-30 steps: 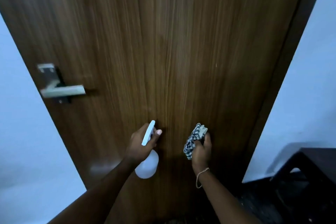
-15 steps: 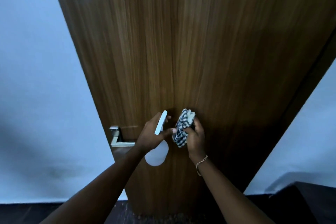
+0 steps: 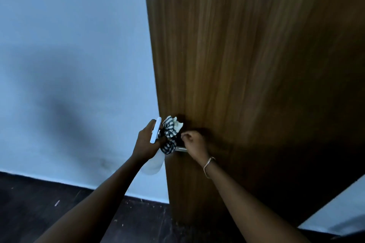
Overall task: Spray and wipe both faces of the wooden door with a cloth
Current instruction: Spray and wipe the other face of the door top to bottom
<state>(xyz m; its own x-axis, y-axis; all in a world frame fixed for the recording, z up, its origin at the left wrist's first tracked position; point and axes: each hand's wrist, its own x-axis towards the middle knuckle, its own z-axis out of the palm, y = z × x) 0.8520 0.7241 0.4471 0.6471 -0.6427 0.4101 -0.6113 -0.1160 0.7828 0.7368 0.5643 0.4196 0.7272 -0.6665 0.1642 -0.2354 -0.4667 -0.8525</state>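
Note:
The brown wooden door fills the right half of the view, its free edge running down the middle. My left hand grips the white spray bottle by its neck and also holds the checked cloth bunched against the bottle's head. My right hand, a bracelet on its wrist, is curled over the silver door handle near the door's edge. Most of the handle is hidden by the cloth and my hand.
A pale blue wall stands left of the door, carrying a soft shadow. A dark floor runs along the bottom. More pale wall shows at the lower right past the door.
The cloth went from my right hand to my left hand, next to the bottle. My right hand moved onto the door handle. The view swung left, bringing the door's edge to the middle.

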